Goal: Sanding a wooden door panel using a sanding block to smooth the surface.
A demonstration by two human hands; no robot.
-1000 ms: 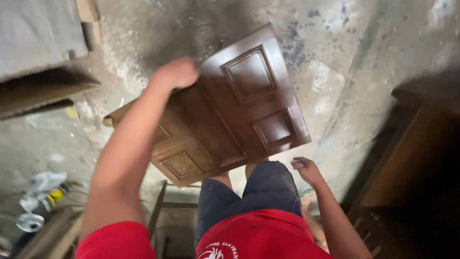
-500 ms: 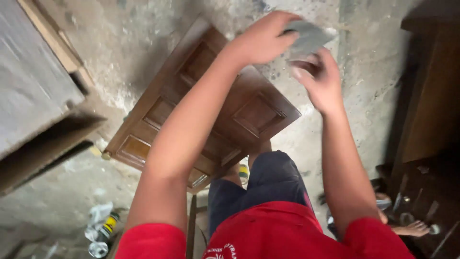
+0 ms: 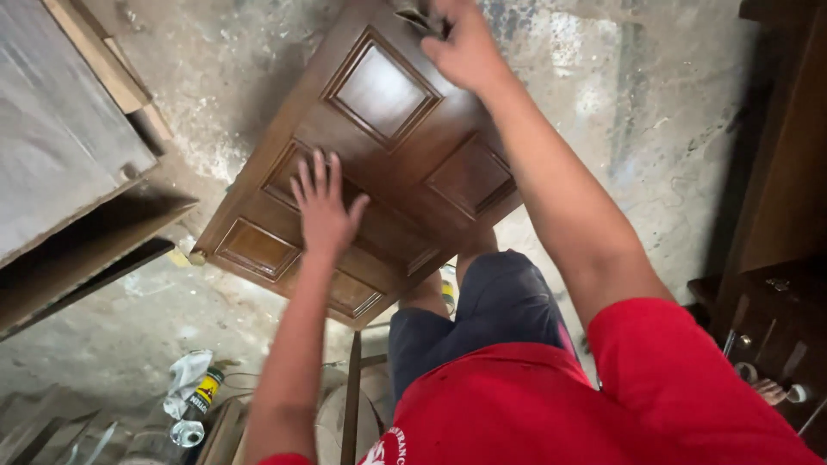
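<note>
Both hands have dropped onto the door (image 3: 405,164), which rests tilted above the knees. Left hand (image 3: 326,207) lies flat, fingers spread, gripping nothing. Right hand (image 3: 461,43), arm outstretched, pinches a grey pad (image 3: 413,15) against the door's far edge.

The left hand (image 3: 323,207) lies flat, palm down, fingers spread and pointing away from the body, its forearm stretched straight forward. The right hand (image 3: 461,43) reaches further out and higher, arm extended, fingers curled closed around something small and grey.
</note>
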